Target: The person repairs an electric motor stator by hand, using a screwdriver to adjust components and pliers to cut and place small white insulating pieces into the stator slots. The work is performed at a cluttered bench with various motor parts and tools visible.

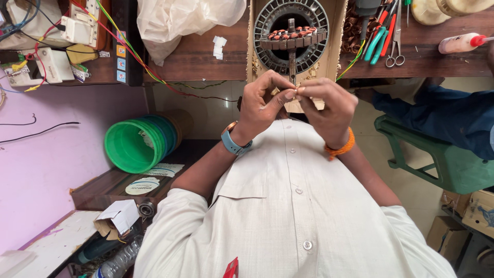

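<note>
The left hand (265, 103) and right hand (327, 108) meet fingertip to fingertip, pinched closed on something too small to identify, just below the round grey metal motor stator with copper windings (292, 36) on the brown wooden tabletop (206, 56).

I am wearing a cream button-front cotton shirt (288, 206) with pale round buttons, a grey-blue wristband with a copper-coloured watch case (234, 141) on my left wrist, and a bright orange beaded band (340, 146) on my right. Ahead of me the round dark-grey metal stator ring (292, 31) is showing reddish-copper wire coils across its middle. The dark brown wooden bench (206, 56) is carrying a crumpled translucent white plastic bag (175, 20). The stacked plastic tubs (136, 144) are glowing bright green, the wall (41, 170) is showing pink-lilac, and the hand tools (383, 33) are showing teal and red handles.
</note>
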### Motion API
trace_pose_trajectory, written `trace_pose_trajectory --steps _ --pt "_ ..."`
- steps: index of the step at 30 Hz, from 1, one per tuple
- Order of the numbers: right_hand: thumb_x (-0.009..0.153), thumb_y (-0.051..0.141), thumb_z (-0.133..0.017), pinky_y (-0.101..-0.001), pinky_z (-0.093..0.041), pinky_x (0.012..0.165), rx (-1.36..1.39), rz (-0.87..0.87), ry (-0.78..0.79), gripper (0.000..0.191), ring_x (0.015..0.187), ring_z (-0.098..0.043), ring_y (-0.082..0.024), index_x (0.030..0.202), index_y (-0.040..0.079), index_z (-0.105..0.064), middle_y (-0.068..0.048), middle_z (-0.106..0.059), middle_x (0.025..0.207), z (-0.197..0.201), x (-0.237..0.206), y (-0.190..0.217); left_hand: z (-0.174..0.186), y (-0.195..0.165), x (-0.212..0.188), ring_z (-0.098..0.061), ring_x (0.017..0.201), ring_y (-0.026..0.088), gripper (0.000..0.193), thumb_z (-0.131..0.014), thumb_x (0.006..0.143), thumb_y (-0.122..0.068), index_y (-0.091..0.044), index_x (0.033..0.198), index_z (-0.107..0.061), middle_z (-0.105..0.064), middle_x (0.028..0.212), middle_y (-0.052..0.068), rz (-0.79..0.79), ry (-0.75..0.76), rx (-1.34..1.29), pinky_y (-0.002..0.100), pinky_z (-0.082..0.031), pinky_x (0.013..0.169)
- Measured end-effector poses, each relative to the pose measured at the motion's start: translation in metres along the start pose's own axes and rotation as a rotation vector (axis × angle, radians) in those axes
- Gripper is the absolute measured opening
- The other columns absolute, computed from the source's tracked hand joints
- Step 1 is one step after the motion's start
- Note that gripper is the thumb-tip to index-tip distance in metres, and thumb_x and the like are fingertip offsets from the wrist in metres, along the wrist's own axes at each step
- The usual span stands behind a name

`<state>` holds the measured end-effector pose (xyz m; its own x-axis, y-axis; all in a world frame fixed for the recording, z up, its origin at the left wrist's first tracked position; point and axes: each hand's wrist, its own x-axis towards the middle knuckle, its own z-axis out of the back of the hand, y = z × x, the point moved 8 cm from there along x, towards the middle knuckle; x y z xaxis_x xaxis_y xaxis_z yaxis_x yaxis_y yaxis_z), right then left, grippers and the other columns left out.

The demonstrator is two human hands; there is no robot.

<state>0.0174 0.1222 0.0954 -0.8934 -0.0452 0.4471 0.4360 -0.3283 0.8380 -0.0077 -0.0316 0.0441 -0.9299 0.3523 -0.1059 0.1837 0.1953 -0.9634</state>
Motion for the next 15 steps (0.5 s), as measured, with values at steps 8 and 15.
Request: trace_pose_trajectory --steps 8,15 --pt "0.103 -0.007 -0.073 -0.0254 -0.059 0.083 0.220 -0.306 -0.085 0.011 0.094 -0.069 -0.010 0.110 -0.006 -0.065 -0.010 -0.070 0.104 -0.014 -0.022 -0.036 -0.012 -0.032 -0.001 -0.072 0.087 0.008 0.007 -0.065 0.105 0.000 -0.001 0.112 -0.064 -0.062 0.104 0.005 -0.347 -0.003 0.375 0.023 -0.061 0.066" --pt "0.095 -0.006 -0.079 -0.0235 -0.057 0.076 0.142 -0.171 -0.105 0.017 0.089 -0.068 -0.010 0.105 -0.003 -0.066 -0.012 -0.072 0.103 -0.003 -0.017 -0.025 -0.006 -0.037 0.008 -0.072 0.075 0.010 0.011 -0.072 0.101 -0.005 -0.002 0.111 -0.071 -0.073 0.098 0.006 -0.162 0.085 0.291 0.022 -0.058 0.059"
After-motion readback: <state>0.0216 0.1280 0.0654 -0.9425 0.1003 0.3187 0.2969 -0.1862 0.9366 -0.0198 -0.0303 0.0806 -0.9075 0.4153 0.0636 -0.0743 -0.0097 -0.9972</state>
